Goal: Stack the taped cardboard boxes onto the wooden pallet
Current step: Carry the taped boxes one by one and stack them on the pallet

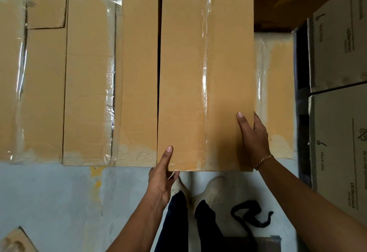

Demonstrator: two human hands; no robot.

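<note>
The left hand (161, 174) grips the near left corner of a long cardboard box (184, 85). Its thumb lies flat on the top face and the other fingers curl under the near edge. The right hand (256, 138) clasps the same box's right edge, thumb stretched across the top, fingers wrapped down the side out of sight. A gold chain bracelet (263, 161) circles that wrist. The 2 hands are both closed round the box.

The box lies lengthwise away from the person, in line with the taped boxes (89, 83) on its left, a thin dark gap parting it from the nearest. Whether its underside rests on anything cannot be told. A lower box (276, 97) shows just past its right edge.

All are plain tan corrugated card, rectangular and matte, with pale scuffed patches at the ends. A glossy clear tape strip (205, 73) runs down the held box's centre seam; tape on the left boxes is wrinkled and puckered. At far right stand 2 greyer printed cartons (337, 53). Below lie a grey concrete floor (49, 202), cream shoes (216, 190) and a black strap (252, 216).
</note>
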